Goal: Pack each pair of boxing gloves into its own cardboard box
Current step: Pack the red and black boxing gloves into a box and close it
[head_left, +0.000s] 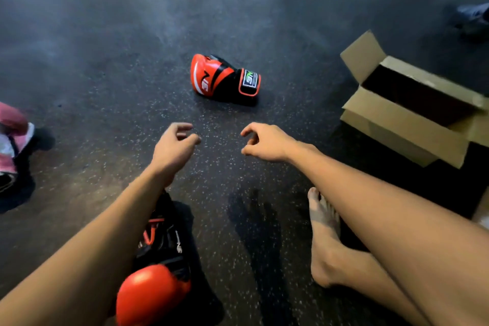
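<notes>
A red and black boxing glove lies on its side on the dark speckled floor, ahead of both hands. My left hand and my right hand hover side by side just short of it, fingers loosely curled, holding nothing. A second red and black glove lies close to me, partly under my left forearm. An open cardboard box stands at the right with its flaps up; its inside is dark. A pink and white glove lies at the left edge.
My bare foot rests on the floor below my right forearm. A dark object sits at the far right edge. A pale box corner shows at the right edge.
</notes>
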